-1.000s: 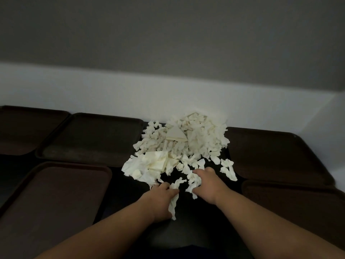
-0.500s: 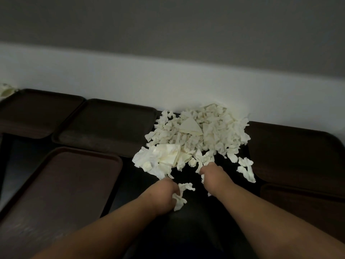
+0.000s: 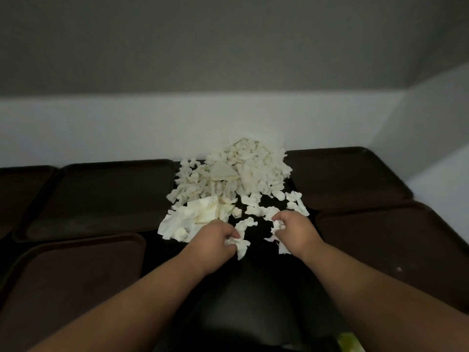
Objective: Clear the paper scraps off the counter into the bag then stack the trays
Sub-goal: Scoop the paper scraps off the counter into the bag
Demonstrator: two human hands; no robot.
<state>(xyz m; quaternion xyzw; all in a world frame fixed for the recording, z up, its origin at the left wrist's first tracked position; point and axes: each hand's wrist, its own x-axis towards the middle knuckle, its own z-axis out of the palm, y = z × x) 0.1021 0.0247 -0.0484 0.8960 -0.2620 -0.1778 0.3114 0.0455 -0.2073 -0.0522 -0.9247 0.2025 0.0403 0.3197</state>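
Now, the paper scraps [image 3: 228,179] sit heaped on the dark surface [image 3: 154,250] against the white wall, and both hands are in at the pile's near edge. Left hand [image 3: 215,237]: grip curled tight round a crumpled wad. Right hand [image 3: 297,229]: grip likewise closed on a small clump. This reads as the clearing step, with most of the pile untouched. The next move, I'd judge, is to carry both fistfuls to the bag. A dark glossy shape [image 3: 253,301] lies just in front of the person, but I cannot tell whether that's the bag. Brown trays [image 3: 101,199] flank the pile, unstacked.
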